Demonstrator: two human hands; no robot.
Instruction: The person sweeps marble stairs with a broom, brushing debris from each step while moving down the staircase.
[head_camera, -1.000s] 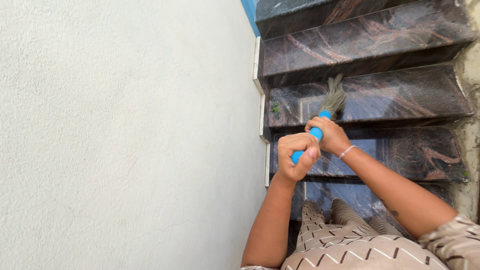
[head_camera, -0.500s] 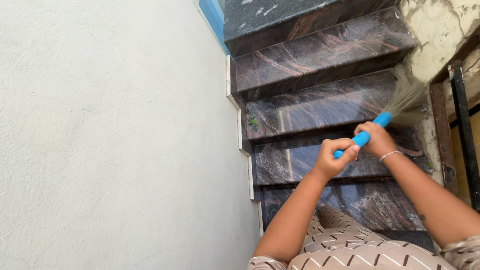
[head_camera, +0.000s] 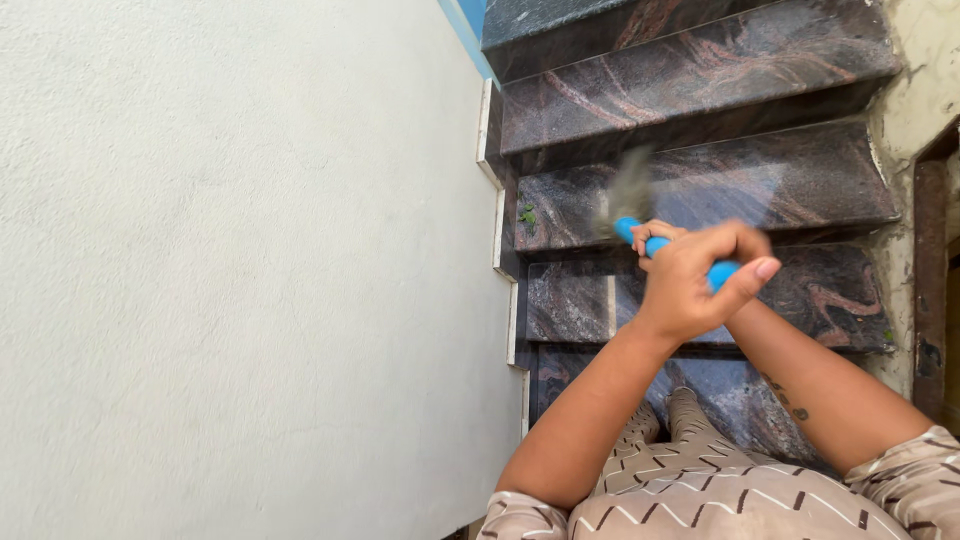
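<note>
- Left hand (head_camera: 695, 280) is wrapping tight around the blue handle (head_camera: 718, 273) of the broom, fingers curled all the way over it, thumb sticking out to the right past the handle's end.
- Right hand (head_camera: 652, 236) is mostly hiding behind the left one. Only a few fingertips are showing, curled on the handle further up toward the bristles, so it looks closed on it too, though I can't see the whole grip.
- Two hands stacked like that is probably giving more control: the back hand steering, the front one pressing the head down.
- Handle is running up and to the left from the hands, so the bristles (head_camera: 628, 190) are landing on the step (head_camera: 780, 180) two up from the feet. They're motion-blurred, a grey smear near the left half of the tread.
- A bit of green debris (head_camera: 527, 216) is sitting on that same step, close to the left edge, just left of the bristles and not touching them as far as I can tell.
- Steps are dark polished stone with reddish veining, a white wall (head_camera: 250, 270) is running along the left, and a patterned garment (head_camera: 720, 500) is filling the bottom.
</note>
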